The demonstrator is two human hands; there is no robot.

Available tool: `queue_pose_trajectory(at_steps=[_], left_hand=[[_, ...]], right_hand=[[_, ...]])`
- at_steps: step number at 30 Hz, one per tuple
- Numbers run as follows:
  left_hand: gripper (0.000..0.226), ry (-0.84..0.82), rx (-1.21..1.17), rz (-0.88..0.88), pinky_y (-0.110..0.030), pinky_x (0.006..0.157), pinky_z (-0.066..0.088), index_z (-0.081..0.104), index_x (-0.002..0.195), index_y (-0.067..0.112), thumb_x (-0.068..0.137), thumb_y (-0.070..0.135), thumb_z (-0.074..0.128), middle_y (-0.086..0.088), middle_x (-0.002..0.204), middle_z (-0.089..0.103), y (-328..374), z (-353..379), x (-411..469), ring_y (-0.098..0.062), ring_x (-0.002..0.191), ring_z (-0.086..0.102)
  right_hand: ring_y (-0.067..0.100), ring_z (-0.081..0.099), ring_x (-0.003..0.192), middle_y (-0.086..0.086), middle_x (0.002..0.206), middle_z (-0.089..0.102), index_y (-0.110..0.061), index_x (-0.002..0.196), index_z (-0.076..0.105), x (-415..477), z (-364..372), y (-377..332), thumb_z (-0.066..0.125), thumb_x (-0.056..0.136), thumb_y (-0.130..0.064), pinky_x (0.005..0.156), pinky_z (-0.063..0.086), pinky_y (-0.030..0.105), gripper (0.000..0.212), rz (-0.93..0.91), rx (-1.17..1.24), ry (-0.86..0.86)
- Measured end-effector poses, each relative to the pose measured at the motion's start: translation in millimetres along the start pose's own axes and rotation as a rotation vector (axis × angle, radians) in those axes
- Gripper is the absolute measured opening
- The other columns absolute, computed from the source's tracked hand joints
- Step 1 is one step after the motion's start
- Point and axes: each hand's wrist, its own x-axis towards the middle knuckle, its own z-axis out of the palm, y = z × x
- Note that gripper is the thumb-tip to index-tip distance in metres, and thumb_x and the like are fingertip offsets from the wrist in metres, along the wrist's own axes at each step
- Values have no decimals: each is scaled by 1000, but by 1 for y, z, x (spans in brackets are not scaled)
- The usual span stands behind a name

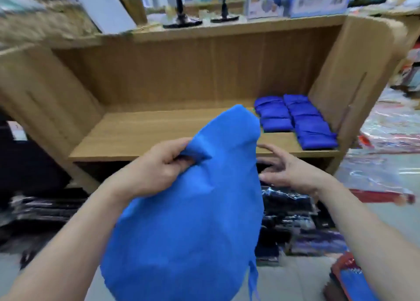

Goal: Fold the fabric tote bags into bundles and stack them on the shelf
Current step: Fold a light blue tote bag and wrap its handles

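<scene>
Tote bag in work: one light-blue fabric tote bag (186,221) is held up in the near centre, in front of the shelf (159,130). It hangs loose and unfolded, and a strap end trails at its lower right.
Left hand: the left hand (159,169) has its fingers curled into a pinch on a gather of fabric at the bag's upper left, and it carries the bag's weight.
Right hand: the right hand (288,171) has its fingers spread and holds nothing. It is just beside the bag's right edge. Contact cannot be confirmed.
Completed work: dark-blue folded bundles (295,121) lie on the shelf board at its right end, in two rows side by side against the right side panel.
Remaining shelf space: the board to the left of the bundles is bare wood.
Remaining work: this bag has no fold in it yet. It needs folding into a bundle and placing with the rows.
Progress estimate: partly done. How many bags remain unfolded cannot be told.
</scene>
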Motion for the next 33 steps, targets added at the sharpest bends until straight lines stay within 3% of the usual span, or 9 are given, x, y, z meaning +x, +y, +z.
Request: queue_pose_trajectory(at_steps=[6,10,12,15,19,23,28,30,33], left_hand=[[34,181,-8,-269,-12,75,49,66,94,26,77,-1,76,23,90,72,-16,-89,-66,2,90,67],[21,415,246,-451,-17,64,54,72,79,27,76,6,78,16,77,73,-40,-141,-89,0,72,69],[6,535,425,-500,-24,57,51,72,73,22,74,25,77,9,66,71,-52,-166,-86,-5,61,64],[34,850,724,-338,-41,58,47,68,71,10,69,43,60,-12,63,62,-56,-193,-61,-23,61,54],[22,1121,1024,225,-34,65,48,75,97,10,86,21,59,-8,77,58,-42,-209,-23,-32,73,59],[33,983,1242,391,-42,60,52,72,113,8,83,-2,61,-12,84,59,-85,-179,7,-32,71,58],[64,391,1234,-8,-30,48,41,56,127,25,65,7,53,1,91,38,-190,-110,51,-25,73,51],[83,55,1103,-278,-33,67,47,38,141,37,65,11,60,2,116,40,-219,-88,64,-24,102,51],[80,-296,620,-593,-40,115,26,22,149,42,79,40,60,6,157,8,-241,-75,77,-26,142,12]], right_hand=[[-1,44,53,-18,58,57,-21,79,68,96,91,-70,61,94,-11,48,31,9,19,-169,-390,-121],[11,47,42,-7,66,55,-10,97,65,127,91,-150,53,98,-22,39,28,19,17,-243,-444,-69],[18,63,51,2,79,61,-11,95,62,135,89,-200,51,99,-21,42,46,22,15,-368,-408,-26],[22,60,73,15,80,57,8,95,60,145,85,-266,53,98,-18,68,59,34,28,-712,-282,132],[9,52,60,-1,54,57,5,67,62,143,55,-292,49,99,-39,62,46,27,56,-1067,-94,361],[3,62,68,-13,69,70,-25,73,69,166,25,-235,71,84,-22,68,47,19,11,-1074,-208,504],[23,56,103,6,107,56,-12,124,62,245,14,-109,69,69,13,94,34,13,61,-651,-672,379],[30,50,109,12,118,43,-11,138,49,270,15,-66,62,68,17,95,30,9,76,-445,-720,337],[37,54,109,11,139,29,-19,150,30,290,18,-26,59,72,9,94,46,38,87,-205,-817,346]])
